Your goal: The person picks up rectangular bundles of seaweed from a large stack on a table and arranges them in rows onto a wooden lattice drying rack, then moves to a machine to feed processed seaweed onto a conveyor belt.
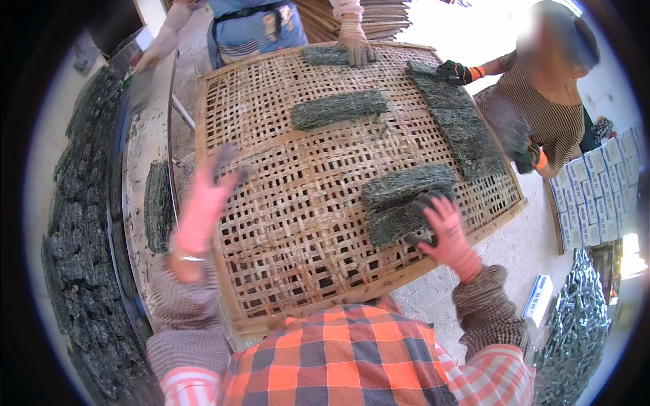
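My left hand (pixel 203 203), in a pink glove with dark fingertips, is blurred over the left edge of a woven lattice tray (pixel 284 203). Its fingers are spread and nothing shows in them. At the tray's near right, my right hand (pixel 447 228), gloved alike, straddles the right end of a flat bundle of dark green strands (pixel 393 223), fingers on its far side and thumb on its near side. Directly behind lies a second bundle (pixel 406 185), touching it. Another dark green bundle (pixel 340 109) rests alone farther back. The strands look like shredded seaweed.
A co-worker's gloved hand (pixel 354 43) presses a bundle at the tray's far edge. On the right, another person's dark glove (pixel 454 73) touches a row of bundles (pixel 457 122). One bundle (pixel 159 208) lies on the left bench, beside a long dark pile (pixel 86 243). Boxes (pixel 594 193) stand right.
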`<state>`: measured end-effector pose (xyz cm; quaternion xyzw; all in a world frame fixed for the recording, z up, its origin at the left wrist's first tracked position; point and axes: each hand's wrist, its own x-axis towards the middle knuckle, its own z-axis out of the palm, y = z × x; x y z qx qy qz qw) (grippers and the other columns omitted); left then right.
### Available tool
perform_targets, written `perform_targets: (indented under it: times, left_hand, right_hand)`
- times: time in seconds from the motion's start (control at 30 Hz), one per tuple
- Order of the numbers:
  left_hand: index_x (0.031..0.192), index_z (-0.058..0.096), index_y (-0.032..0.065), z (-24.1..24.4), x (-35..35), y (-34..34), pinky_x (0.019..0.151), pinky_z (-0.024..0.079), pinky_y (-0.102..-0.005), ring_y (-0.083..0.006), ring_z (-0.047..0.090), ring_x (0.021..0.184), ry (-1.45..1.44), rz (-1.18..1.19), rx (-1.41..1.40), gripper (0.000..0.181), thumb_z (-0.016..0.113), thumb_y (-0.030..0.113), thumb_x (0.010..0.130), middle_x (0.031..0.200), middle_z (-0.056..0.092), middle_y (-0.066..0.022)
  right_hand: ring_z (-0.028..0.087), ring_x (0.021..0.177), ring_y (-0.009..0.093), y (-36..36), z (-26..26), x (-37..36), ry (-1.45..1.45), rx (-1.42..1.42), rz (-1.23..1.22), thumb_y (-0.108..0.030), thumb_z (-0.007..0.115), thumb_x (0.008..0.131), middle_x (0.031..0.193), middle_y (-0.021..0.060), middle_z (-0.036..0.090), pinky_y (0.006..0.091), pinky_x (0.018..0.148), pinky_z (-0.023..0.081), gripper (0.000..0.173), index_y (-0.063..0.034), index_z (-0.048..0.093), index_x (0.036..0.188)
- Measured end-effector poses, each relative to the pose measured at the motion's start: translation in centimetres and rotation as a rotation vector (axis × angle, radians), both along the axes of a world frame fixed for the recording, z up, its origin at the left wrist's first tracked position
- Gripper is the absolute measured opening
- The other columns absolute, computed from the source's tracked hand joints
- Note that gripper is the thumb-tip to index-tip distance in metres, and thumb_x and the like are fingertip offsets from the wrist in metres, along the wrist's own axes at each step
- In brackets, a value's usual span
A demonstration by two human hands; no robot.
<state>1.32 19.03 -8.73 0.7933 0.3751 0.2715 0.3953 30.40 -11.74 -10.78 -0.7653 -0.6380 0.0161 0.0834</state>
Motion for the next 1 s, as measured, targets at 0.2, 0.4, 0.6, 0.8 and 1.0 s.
perform_targets:
  times: [0.2, 0.4, 0.6, 0.8, 1.0]
  left_hand:
    - [0.133, 0.026, 0.0034, -6.6, 17.7, -10.4, 0.104, 0.022, -0.0446, -0.0297, 0.024, 0.128, 0.616, -0.393, 0.078, 0.066, 0.045, 0.043, 0.085, 0.137, 0.025, -0.0189]
    - [0.128, 0.031, 0.0004, -8.5, 14.6, -13.8, 0.103, 0.025, -0.0368, -0.0340, 0.027, 0.125, 0.112, -0.276, 0.017, 0.069, 0.061, 0.030, 0.073, 0.132, 0.029, -0.0232]
    - [0.121, 0.034, -0.0024, -3.4, 3.5, -8.9, 0.092, 0.040, -0.0362, -0.0258, 0.045, 0.110, -0.097, -0.165, -0.131, 0.061, 0.065, 0.018, 0.073, 0.126, 0.036, -0.0199]
    - [0.106, 0.049, -0.0019, -4.2, -18.5, -4.6, 0.074, 0.049, -0.0283, -0.0182, 0.057, 0.087, -0.756, 0.387, -0.479, 0.038, 0.065, 0.012, 0.074, 0.098, 0.057, -0.0109]
    - [0.106, 0.053, 0.0073, -8.0, -34.6, 1.7, 0.067, 0.047, -0.0253, -0.0145, 0.057, 0.084, -0.983, 0.860, 0.050, 0.029, 0.057, 0.001, 0.078, 0.098, 0.058, -0.0049]
  right_hand:
    - [0.026, 0.120, 0.040, -2.6, -7.4, 0.6, -0.131, -0.176, -0.078, -0.043, 0.067, 0.064, 0.129, 0.0202, 0.031, 0.0587, 0.098, 0.015, 0.072, -0.0056, 0.043, 0.121]
    - [0.028, 0.117, 0.043, -1.9, -8.0, -0.3, -0.054, 0.007, 0.019, -0.035, 0.070, 0.061, 0.124, 0.0254, 0.036, 0.0583, 0.099, 0.014, 0.070, 0.0009, 0.045, 0.116]
    - [0.025, 0.121, 0.039, -1.4, -7.4, 2.0, -0.196, -0.160, -0.036, -0.042, 0.076, 0.051, 0.130, 0.0198, 0.030, 0.0579, 0.100, 0.013, 0.086, -0.0017, 0.040, 0.119]
    - [0.041, 0.106, 0.034, 3.9, -6.7, 4.6, -0.140, 0.018, -0.003, -0.025, 0.079, 0.050, 0.110, 0.0135, 0.047, 0.0492, 0.098, 0.027, 0.069, -0.0067, 0.048, 0.109]
    - [0.046, 0.101, 0.030, 6.5, -2.9, -5.8, -0.003, -0.097, 0.089, -0.021, 0.077, 0.052, 0.104, 0.0114, 0.052, 0.0430, 0.091, 0.033, 0.062, -0.0076, 0.051, 0.106]
